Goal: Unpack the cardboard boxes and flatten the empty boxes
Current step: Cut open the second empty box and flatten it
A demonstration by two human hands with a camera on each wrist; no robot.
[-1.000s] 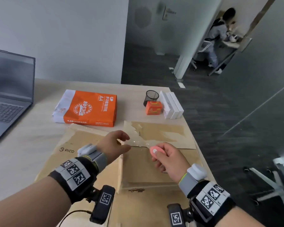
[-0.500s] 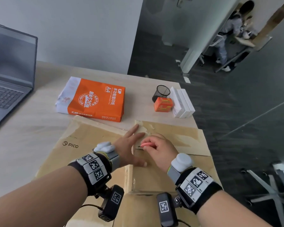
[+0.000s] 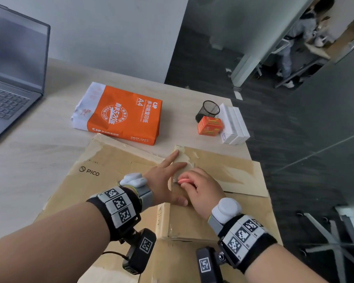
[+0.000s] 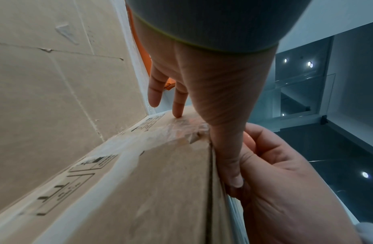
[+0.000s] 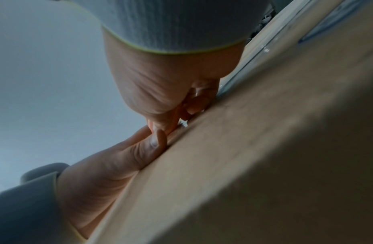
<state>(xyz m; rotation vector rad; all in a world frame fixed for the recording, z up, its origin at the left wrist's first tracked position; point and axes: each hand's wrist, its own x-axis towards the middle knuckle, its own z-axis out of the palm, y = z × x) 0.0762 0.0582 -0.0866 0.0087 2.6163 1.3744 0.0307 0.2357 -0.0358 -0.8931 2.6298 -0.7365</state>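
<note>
A brown cardboard box (image 3: 102, 180) marked PICO lies on the table with its flaps spread and clear tape (image 4: 181, 130) across a seam. My left hand (image 3: 166, 176) lies on the box with straight fingers (image 4: 178, 105) pressing the cardboard and the thumb along an edge. Right beside it, my right hand (image 3: 200, 186) grips a small pink cutter (image 3: 183, 180) in curled fingers, its tip down at the taped seam next to my left thumb (image 5: 143, 148). The cutter's blade is hidden.
Behind the box lie an orange A4 paper ream (image 3: 121, 113), a mesh pen cup (image 3: 209, 110), a small orange box (image 3: 209, 125) and white boxes (image 3: 234, 125). A laptop (image 3: 12, 78) stands far left. The table's edge (image 3: 253, 152) drops off on the right.
My left hand has come down flat onto the box. My right hand has brought the pink cutter left and down to the taped seam beside it.
</note>
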